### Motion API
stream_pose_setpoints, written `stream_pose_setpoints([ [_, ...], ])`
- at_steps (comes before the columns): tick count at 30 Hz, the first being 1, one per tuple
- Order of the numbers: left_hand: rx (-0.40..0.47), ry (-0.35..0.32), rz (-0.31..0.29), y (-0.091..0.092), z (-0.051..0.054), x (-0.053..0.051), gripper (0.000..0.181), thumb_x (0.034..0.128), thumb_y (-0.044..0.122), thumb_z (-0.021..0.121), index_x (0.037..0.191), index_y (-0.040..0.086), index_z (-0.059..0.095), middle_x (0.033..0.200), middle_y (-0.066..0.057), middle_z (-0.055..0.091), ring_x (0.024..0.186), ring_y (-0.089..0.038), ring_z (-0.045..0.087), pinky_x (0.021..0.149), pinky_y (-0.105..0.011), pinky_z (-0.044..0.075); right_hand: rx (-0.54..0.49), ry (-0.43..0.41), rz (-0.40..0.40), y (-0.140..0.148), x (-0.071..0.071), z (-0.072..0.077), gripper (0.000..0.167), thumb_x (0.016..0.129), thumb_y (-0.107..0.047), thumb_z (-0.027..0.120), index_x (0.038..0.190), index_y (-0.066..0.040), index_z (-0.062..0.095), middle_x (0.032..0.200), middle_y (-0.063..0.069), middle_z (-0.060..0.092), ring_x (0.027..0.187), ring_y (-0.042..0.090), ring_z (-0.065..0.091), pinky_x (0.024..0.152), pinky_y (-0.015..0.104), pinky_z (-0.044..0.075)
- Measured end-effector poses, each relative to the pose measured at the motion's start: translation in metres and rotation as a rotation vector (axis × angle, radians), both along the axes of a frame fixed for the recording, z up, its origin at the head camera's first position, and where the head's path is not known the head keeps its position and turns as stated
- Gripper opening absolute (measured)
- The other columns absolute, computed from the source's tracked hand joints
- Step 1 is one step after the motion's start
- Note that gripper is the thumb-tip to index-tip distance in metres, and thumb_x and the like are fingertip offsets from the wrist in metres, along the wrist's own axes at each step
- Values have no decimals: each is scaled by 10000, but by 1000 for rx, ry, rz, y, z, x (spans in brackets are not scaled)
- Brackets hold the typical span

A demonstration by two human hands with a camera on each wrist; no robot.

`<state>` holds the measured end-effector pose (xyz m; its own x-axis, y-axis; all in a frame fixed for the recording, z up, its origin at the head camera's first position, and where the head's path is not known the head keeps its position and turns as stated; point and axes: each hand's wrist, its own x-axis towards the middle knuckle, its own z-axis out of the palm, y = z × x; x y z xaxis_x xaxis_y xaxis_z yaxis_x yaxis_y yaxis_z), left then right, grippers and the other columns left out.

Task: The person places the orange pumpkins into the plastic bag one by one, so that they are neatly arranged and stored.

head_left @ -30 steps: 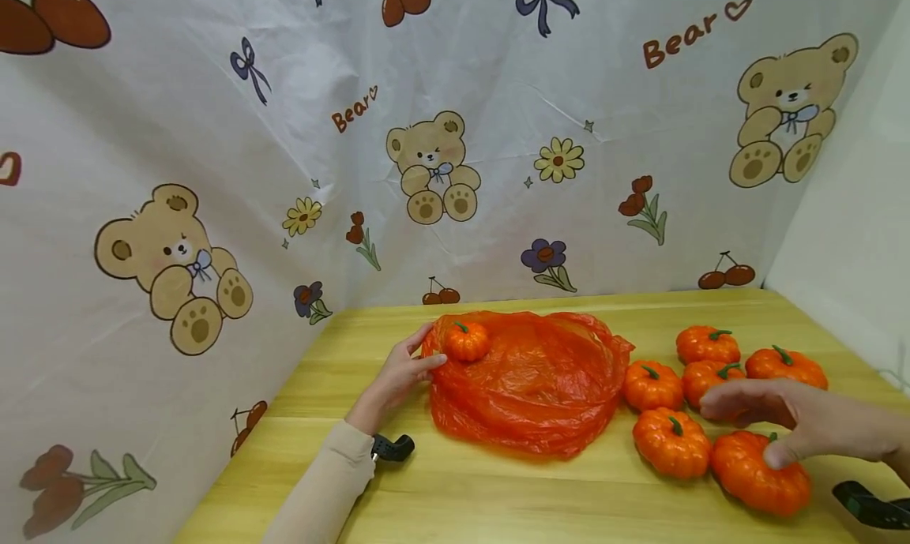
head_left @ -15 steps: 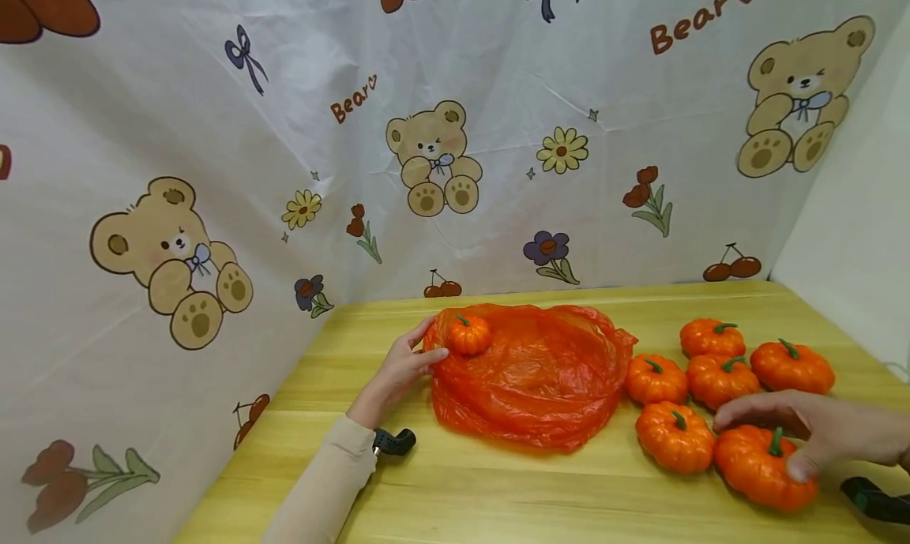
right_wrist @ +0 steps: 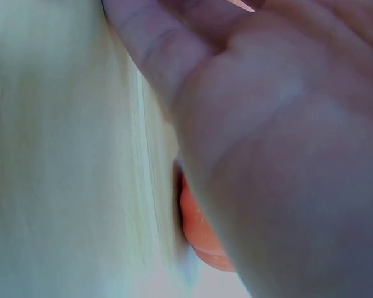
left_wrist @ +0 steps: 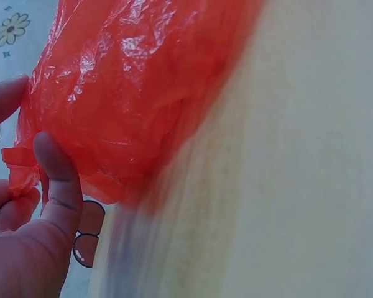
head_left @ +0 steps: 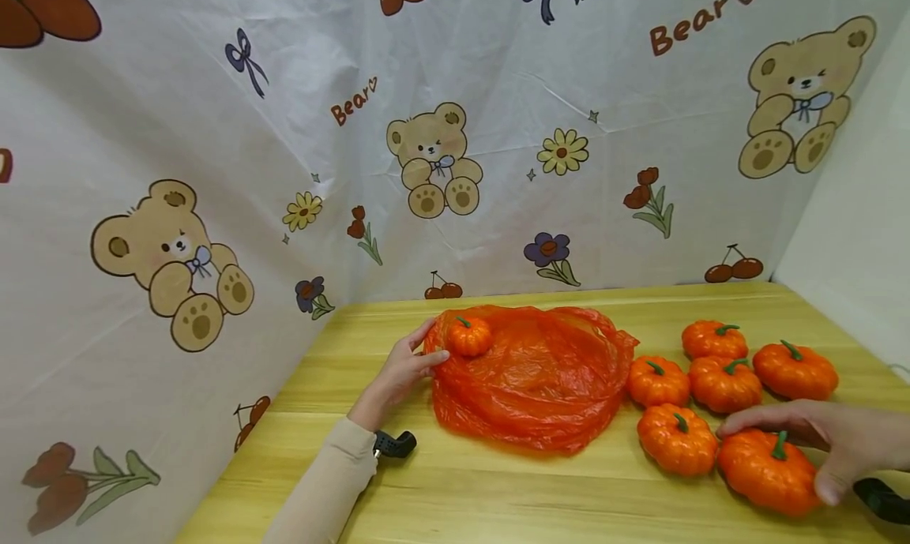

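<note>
A thin red plastic bag point(head_left: 533, 386) lies spread on the table, one small orange pumpkin point(head_left: 470, 337) at its left end. The left hand point(head_left: 401, 374) grips the bag's left edge; in the left wrist view that hand point(left_wrist: 34, 236) has thumb and fingers around the gathered red plastic point(left_wrist: 130, 93). At the front right, the right hand point(head_left: 825, 441) curls round a pumpkin point(head_left: 766, 471), fingers over its far side and thumb at its right. The right wrist view shows mostly the palm point(right_wrist: 267, 124), with part of a pumpkin point(right_wrist: 202, 233) beyond it.
Several more pumpkins cluster right of the bag, among them one point(head_left: 657, 381) close to its edge and one point(head_left: 678, 440) beside the gripped pumpkin. A patterned cloth point(head_left: 498, 78) stands behind the wooden table point(head_left: 455, 497); a white wall point(head_left: 853, 236) is at the right.
The right hand has come down and right around the front pumpkin, its thumb now at the pumpkin's right side. The left hand still holds the bag's edge. The head view has shifted slightly.
</note>
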<state>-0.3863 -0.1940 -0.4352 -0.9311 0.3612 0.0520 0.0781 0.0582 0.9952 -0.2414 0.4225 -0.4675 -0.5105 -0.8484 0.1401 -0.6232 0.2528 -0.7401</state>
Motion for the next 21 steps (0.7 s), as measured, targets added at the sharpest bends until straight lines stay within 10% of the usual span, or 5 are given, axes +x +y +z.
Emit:
stream_pose_setpoints([
  [13,-10,8,15,2,2,1,817,963,62,697,1648,181,268,1680,-111,308,939,-161,600,670,-212,543,114,-226,-68,-1,1,14,800,922,-465,734,1562,-104,419,1575,24,503,1371,59,498,978,223,479],
  [21,-21,4,14,2,0,2,830,954,81,717,1647,182,272,1677,-120,312,976,-170,605,683,-217,556,110,-87,-76,0,3,10,845,885,-403,800,1572,-104,408,1584,22,492,1391,42,480,945,232,490],
])
